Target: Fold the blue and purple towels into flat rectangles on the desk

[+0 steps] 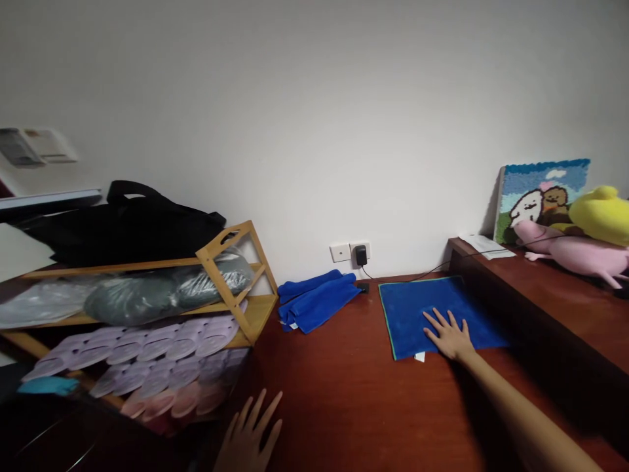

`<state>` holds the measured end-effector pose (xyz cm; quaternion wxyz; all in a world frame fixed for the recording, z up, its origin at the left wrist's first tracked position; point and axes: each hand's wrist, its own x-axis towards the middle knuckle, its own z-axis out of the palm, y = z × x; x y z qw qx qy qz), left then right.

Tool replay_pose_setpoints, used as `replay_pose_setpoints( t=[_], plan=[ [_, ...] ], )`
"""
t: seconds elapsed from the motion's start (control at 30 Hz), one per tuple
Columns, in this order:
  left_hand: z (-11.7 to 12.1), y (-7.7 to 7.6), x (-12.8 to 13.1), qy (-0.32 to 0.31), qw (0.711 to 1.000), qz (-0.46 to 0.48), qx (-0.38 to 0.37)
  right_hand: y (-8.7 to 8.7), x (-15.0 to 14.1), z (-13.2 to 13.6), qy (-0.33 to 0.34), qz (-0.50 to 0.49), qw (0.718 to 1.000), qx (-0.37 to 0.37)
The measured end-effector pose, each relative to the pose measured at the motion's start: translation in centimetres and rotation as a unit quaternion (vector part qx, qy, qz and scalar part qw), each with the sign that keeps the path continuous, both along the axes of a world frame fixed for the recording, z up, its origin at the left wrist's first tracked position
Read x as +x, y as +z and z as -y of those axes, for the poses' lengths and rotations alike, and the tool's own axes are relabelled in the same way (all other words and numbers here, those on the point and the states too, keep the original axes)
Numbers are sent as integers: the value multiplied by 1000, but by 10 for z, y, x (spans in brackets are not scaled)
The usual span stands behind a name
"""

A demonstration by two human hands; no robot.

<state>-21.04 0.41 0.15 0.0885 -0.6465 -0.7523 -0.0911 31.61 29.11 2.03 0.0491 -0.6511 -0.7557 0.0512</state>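
Note:
A blue cloth [417, 311] with a green edge and a white tag lies spread flat on the reddish-brown wooden tabletop [344, 393]. My right hand [449, 335] rests on its near part, palm down with fingers spread. At the lower left, my left hand [251, 429] is over the tabletop's left side with its fingers apart and nothing in it; whether it touches the wood I cannot tell. Farther back, a loosely folded pile of blue cloth [317, 301] sits near the wall.
Left of the tabletop stands a wooden rack [240, 282] with slippers [181, 341], plastic-wrapped items and a black bag [132, 226]. A charger [361, 255] is plugged into the wall, its cable running right. A raised ledge on the right holds plush toys [574, 252] and a fuzzy picture [545, 193].

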Motion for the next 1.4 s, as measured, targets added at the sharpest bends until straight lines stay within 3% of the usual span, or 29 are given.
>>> replay_pose_setpoints(
  t=[0.2,0.47,0.57,0.63,0.73,0.87,0.97,1.07,1.13,1.2,1.3,1.4],
  plan=[
    [6,10,8,-4,1000,-10,-7,5,-4,-33,5,6,1000,-20],
    [13,26,23,5,1000,7,9,-14,6,-57,12,9,1000,-8],
    [17,31,29,5,1000,19,24,-3,-2,-58,-2,45,999,-20],
    [19,34,32,8,999,30,26,12,-22,-51,21,69,997,34],
    [22,36,35,11,998,49,29,39,-86,-24,150,55,979,130],
    [23,34,33,4,997,65,44,59,-215,27,308,-41,948,75],
    [24,34,33,11,996,79,41,54,-308,53,312,-51,948,30],
    [26,37,36,13,995,87,36,44,-365,69,266,-44,962,-37],
    [27,39,38,17,995,89,36,39,-379,81,245,-38,968,-50],
    [29,39,39,21,995,91,36,34,-375,98,234,-34,970,-47],
    [29,36,38,21,994,95,42,22,-341,139,253,-42,966,-21],
    [27,32,37,22,993,99,58,-4,-287,191,286,-71,955,24]
  ],
)
